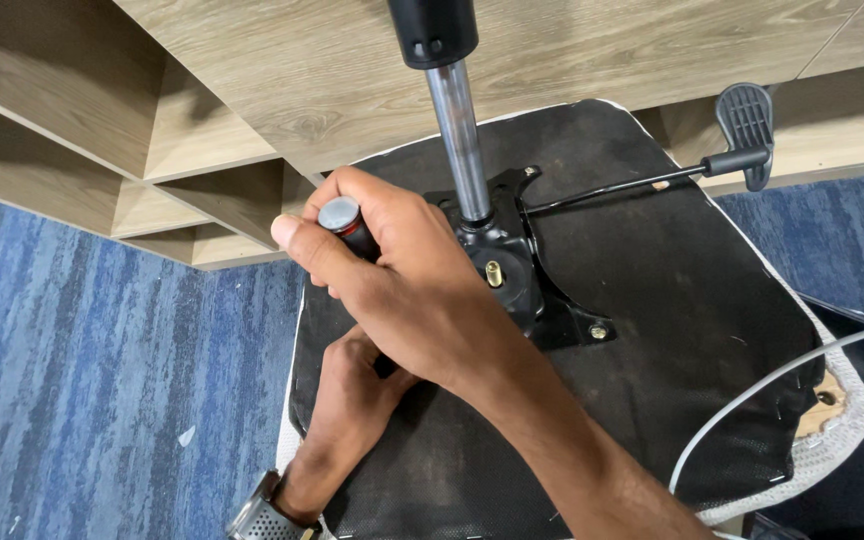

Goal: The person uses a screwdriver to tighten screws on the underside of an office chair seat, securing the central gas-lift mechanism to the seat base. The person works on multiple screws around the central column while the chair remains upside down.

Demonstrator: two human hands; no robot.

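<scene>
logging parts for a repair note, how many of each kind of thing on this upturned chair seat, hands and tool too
hands: 2 (right hand, left hand)
screwdriver: 1
gas lift cylinder: 1
black mechanism plate: 1
lever with paddle handle: 1
visible bolt: 1
wristwatch: 1
total: 8

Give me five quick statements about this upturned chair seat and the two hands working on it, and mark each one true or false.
1. The right hand grips a screwdriver with a red and black handle. True.
2. The chair seat lies with its underside up. True.
3. The floor is bare wood. False: it is blue carpet.
4. The left hand wears a wristwatch. True.
5. The lever is held by the left hand. False: no hand touches it.
</scene>
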